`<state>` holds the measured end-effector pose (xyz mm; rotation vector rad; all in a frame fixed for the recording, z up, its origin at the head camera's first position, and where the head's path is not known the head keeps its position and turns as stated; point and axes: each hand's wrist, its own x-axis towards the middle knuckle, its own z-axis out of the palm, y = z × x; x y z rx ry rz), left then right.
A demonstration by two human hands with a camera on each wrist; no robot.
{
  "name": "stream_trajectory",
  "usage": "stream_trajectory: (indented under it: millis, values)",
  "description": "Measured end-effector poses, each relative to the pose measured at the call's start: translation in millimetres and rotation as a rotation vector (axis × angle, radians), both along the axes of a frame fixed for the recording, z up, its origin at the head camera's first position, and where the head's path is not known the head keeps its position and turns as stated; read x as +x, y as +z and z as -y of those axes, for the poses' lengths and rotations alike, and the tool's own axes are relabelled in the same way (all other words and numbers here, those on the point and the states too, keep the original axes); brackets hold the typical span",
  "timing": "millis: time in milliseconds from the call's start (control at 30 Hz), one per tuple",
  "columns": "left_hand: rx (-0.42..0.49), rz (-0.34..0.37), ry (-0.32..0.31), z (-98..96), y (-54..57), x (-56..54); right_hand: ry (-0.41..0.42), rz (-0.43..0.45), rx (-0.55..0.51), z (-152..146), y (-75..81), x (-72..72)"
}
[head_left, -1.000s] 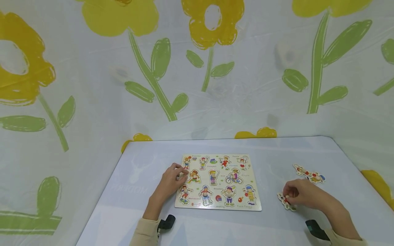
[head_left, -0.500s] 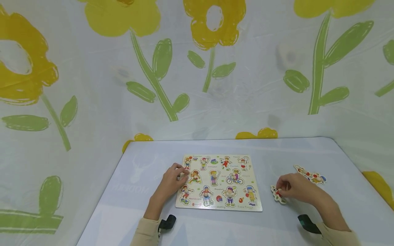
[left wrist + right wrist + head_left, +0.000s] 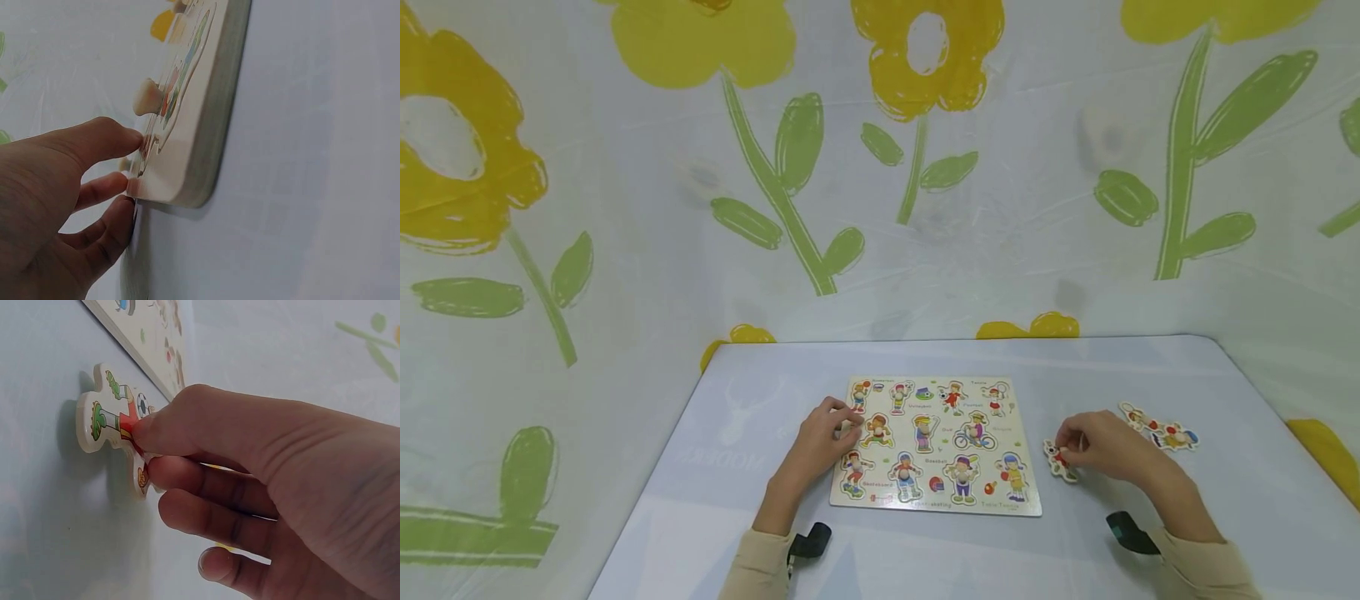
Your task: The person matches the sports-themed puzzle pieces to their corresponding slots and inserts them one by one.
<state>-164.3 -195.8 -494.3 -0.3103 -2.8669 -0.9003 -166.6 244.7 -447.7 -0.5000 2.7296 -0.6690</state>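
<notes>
A wooden knob puzzle board [image 3: 901, 439] with printed sports figures lies on the white table. At its left edge rests my left hand [image 3: 826, 439], the thumb and fingers touching the board's rim near a wooden knob [image 3: 149, 97] in the left wrist view. My right hand [image 3: 1103, 447] pinches a puzzle piece [image 3: 128, 419], a red-shirted figure with a football and green shoes, between thumb and index finger. Its knob is hidden by the fingers. The piece is tilted and held just right of the board, apart from it.
Farther back on the right, two loose puzzle pieces [image 3: 1172, 435] lie close together on the table [image 3: 970, 558]. A flower-printed sheet [image 3: 917, 283] hangs behind the table. Black wrist devices [image 3: 1131, 533] sit by the sleeves.
My right hand has moved left with the football puzzle piece, bringing it nearer the board's right edge. The left hand has stayed at the board's left edge.
</notes>
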Motion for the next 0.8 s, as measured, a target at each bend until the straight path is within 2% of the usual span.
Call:
stream_trajectory:
  millis: [133,467,800]
  values:
    - [0.003,0.003,0.003,0.0,0.6,0.4,-0.015,-0.005,0.011,3.9,-1.6,-3.8]
    - [0.019,0.026,0.003,0.0,2.8,0.8,0.006,-0.054,0.006,14.7,1.6,-12.0]
    - [0.005,0.004,0.001,0.7,0.3,0.7,0.008,-0.073,0.016,28.5,2.0,-25.1]
